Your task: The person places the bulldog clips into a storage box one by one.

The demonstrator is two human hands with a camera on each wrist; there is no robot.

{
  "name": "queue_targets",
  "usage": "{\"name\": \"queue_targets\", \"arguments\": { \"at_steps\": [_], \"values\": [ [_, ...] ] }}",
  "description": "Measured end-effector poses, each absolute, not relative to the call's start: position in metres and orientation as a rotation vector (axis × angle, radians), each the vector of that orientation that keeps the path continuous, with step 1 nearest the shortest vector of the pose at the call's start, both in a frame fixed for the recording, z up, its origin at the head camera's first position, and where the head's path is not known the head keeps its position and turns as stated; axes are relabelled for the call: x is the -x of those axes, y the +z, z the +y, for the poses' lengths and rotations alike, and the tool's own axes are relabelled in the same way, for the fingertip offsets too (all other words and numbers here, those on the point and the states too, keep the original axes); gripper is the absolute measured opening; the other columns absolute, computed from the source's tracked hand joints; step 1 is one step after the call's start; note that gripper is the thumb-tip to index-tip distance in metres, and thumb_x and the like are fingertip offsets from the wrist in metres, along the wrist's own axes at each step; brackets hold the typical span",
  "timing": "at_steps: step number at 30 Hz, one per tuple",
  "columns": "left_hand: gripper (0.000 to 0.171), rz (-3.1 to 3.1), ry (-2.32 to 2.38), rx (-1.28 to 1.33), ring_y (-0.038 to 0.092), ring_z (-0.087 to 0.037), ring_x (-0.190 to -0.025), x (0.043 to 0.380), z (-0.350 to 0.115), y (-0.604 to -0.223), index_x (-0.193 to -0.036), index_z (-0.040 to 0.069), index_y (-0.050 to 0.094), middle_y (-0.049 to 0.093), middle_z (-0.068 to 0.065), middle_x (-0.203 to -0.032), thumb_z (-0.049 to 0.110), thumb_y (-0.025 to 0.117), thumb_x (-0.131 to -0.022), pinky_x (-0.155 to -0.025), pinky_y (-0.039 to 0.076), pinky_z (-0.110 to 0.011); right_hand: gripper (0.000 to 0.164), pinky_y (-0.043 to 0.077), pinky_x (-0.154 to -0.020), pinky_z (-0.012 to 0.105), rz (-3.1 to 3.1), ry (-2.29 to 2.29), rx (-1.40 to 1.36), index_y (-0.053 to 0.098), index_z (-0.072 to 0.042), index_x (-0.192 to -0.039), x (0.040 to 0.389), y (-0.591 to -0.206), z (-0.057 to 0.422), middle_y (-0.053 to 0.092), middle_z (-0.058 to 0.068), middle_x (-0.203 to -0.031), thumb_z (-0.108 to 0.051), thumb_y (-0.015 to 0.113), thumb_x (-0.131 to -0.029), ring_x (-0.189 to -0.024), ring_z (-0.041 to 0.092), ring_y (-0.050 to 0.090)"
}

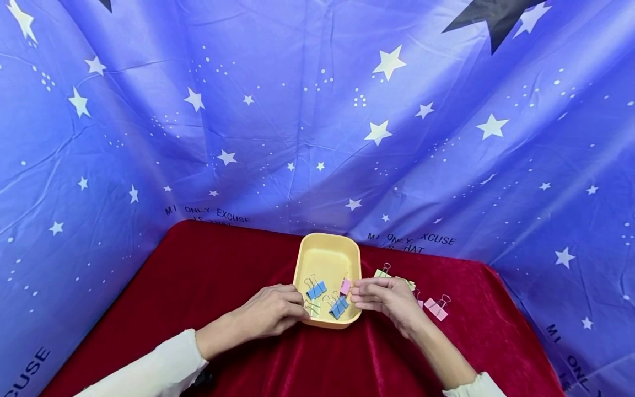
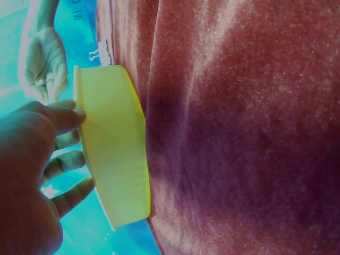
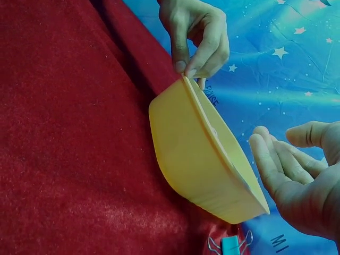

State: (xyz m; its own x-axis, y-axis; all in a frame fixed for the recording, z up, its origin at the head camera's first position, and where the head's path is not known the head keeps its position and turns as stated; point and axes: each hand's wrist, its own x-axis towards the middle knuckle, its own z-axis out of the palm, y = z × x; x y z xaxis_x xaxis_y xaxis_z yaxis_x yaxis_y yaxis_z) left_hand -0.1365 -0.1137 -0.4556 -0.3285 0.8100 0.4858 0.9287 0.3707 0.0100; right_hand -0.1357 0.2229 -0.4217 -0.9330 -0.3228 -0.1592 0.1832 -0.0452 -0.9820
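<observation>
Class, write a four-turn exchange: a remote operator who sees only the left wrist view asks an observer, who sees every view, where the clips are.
Operator: I see only the outside of the yellow box. What's in it?
Observer: In the head view, two blue clips lie inside, toward its near end.
Operator: Which clips lie outside it?
Observer: The head view shows a pink clip on the red cloth to its right.

An open yellow box (image 1: 324, 260) with rounded corners sits on the bench (image 1: 223, 259), containing blue binder clips (image 1: 339, 307) and a pale-yellow clip (image 1: 312, 309); a pink clip (image 1: 345, 286) shows within its rim.
</observation>
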Motion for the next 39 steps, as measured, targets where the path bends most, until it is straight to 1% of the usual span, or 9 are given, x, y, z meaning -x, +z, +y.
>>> {"name": "queue_targets", "arguments": {
  "at_steps": [2, 8, 12, 20, 25, 31, 33, 37, 39],
  "values": [
    [0.021, -2.236, -0.403, 1.511, 0.070, -0.007, -0.097, 0.136, -0.114, -0.456, -0.102, 0.025, 0.087, 0.076, 0.014, -0.097, 0.010, 0.092, -0.088, -0.092, 0.059, -0.025, 0.041, 0.069, -0.095, 0.037, 1.900, -2.047, 0.136, 0.060, 0.027, -0.140, 0.135, -0.421, 0.225, 0.085, 0.017, -0.117, 0.000, 0.063, -0.109, -0.104, 0.021, 0.086],
    [0.023, -2.238, -0.405, 1.511, 0.070, -0.007, -0.097, 0.136, -0.113, -0.456, -0.103, 0.025, 0.087, 0.076, 0.014, -0.095, 0.010, 0.092, -0.087, -0.092, 0.059, -0.025, 0.039, 0.069, -0.095, 0.038, 1.911, -2.049, 0.142, 0.064, 0.023, -0.139, 0.133, -0.421, 0.233, 0.087, 0.007, -0.110, -0.001, 0.065, -0.108, -0.100, 0.018, 0.086],
    [0.022, -2.243, -0.408, 1.508, 0.070, -0.007, -0.097, 0.136, -0.114, -0.456, -0.102, 0.025, 0.088, 0.076, 0.014, -0.095, 0.010, 0.092, -0.087, -0.092, 0.059, -0.025, 0.038, 0.069, -0.095, 0.038, 1.921, -2.059, 0.129, 0.065, 0.022, -0.138, 0.132, -0.421, 0.236, 0.087, 0.009, -0.110, -0.002, 0.066, -0.108, -0.099, 0.017, 0.086],
    [0.023, -2.241, -0.412, 1.510, 0.070, -0.007, -0.096, 0.137, -0.114, -0.456, -0.102, 0.025, 0.088, 0.075, 0.014, -0.094, 0.010, 0.093, -0.086, -0.091, 0.058, -0.025, 0.030, 0.070, -0.093, 0.037, 1.932, -2.085, 0.089, 0.071, 0.015, -0.133, 0.128, -0.422, 0.244, 0.087, 0.007, -0.109, -0.001, 0.066, -0.108, -0.098, 0.018, 0.087],
    [0.022, -2.238, -0.416, 1.512, 0.070, -0.006, -0.096, 0.137, -0.114, -0.456, -0.102, 0.025, 0.088, 0.075, 0.015, -0.094, 0.010, 0.093, -0.087, -0.091, 0.058, -0.024, 0.023, 0.069, -0.093, 0.037, 1.935, -2.094, 0.082, 0.078, 0.007, -0.126, 0.126, -0.422, 0.251, 0.087, 0.004, -0.108, 0.000, 0.067, -0.108, -0.098, 0.017, 0.087],
    [0.024, -2.229, -0.421, 1.511, 0.070, -0.006, -0.096, 0.138, -0.113, -0.456, -0.103, 0.025, 0.088, 0.075, 0.014, -0.094, 0.009, 0.092, -0.086, -0.090, 0.058, -0.024, 0.020, 0.069, -0.094, 0.037, 1.928, -2.109, 0.050, 0.083, -0.004, -0.119, 0.124, -0.419, 0.259, 0.088, 0.006, -0.108, -0.001, 0.066, -0.109, -0.098, 0.019, 0.087],
    [0.024, -2.230, -0.422, 1.508, 0.069, -0.006, -0.096, 0.138, -0.114, -0.456, -0.103, 0.026, 0.088, 0.075, 0.014, -0.094, 0.009, 0.092, -0.086, -0.089, 0.058, -0.024, 0.020, 0.069, -0.094, 0.037, 1.940, -2.111, 0.015, 0.082, -0.003, -0.120, 0.124, -0.419, 0.260, 0.088, 0.006, -0.106, -0.002, 0.066, -0.109, -0.097, 0.019, 0.087],
    [0.024, -2.235, -0.422, 1.503, 0.069, -0.006, -0.095, 0.137, -0.114, -0.457, -0.103, 0.026, 0.088, 0.074, 0.014, -0.094, 0.009, 0.093, -0.086, -0.089, 0.058, -0.023, 0.025, 0.069, -0.094, 0.037, 1.961, -2.110, -0.035, 0.076, 0.009, -0.130, 0.122, -0.419, 0.262, 0.088, 0.006, -0.106, -0.002, 0.066, -0.109, -0.097, 0.019, 0.087],
    [0.024, -2.236, -0.421, 1.502, 0.069, -0.006, -0.095, 0.137, -0.114, -0.457, -0.103, 0.026, 0.088, 0.074, 0.014, -0.094, 0.010, 0.093, -0.086, -0.088, 0.057, -0.023, 0.028, 0.069, -0.094, 0.036, 1.962, -2.107, -0.045, 0.074, 0.011, -0.132, 0.122, -0.420, 0.263, 0.088, 0.007, -0.106, -0.002, 0.065, -0.109, -0.098, 0.019, 0.087]
  ]
}}
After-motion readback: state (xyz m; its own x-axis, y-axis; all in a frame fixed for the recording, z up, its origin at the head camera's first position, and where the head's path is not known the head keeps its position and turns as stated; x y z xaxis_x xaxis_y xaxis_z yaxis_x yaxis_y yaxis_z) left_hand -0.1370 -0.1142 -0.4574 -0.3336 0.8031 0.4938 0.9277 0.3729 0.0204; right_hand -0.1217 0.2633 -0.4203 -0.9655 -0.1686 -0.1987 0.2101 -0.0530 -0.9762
